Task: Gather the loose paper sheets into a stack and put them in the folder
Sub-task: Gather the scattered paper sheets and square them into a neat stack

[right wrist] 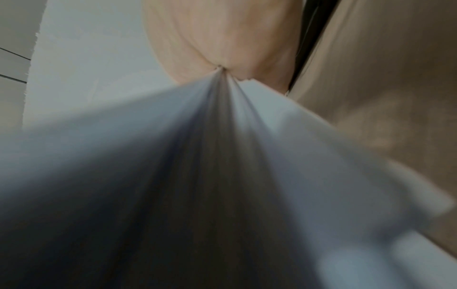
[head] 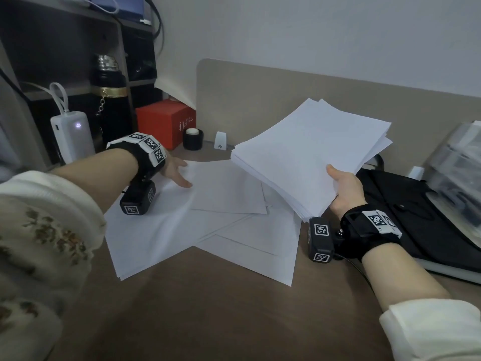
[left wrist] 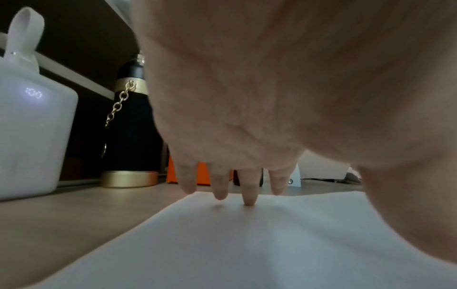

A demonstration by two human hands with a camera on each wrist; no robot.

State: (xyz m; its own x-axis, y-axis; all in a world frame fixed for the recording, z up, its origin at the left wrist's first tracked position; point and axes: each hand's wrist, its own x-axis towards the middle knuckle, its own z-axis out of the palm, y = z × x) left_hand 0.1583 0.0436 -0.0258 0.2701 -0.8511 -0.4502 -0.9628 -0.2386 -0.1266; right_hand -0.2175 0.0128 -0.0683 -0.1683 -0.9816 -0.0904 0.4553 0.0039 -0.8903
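Several loose white sheets [head: 208, 225] lie fanned across the brown desk [head: 208, 321]. My left hand [head: 177, 173] reaches over their far left part with straight fingers [left wrist: 248, 195] whose tips touch a sheet [left wrist: 247, 244]. My right hand [head: 343, 188] grips the near corner of a thick stack of white paper [head: 309, 152] and holds it tilted above the desk, thumb on top. In the right wrist view the stack's edges [right wrist: 222, 156] fan out from the grip. A black folder [head: 406, 212] lies flat at the right, beside my right wrist.
At the back left stand a white power bank [head: 71, 136], a black and gold bottle [head: 112, 100], a red box [head: 164, 123] and a small black cup [head: 193, 138]. A beige partition [head: 286, 87] closes the back. Clear plastic trays [head: 458, 173] sit far right.
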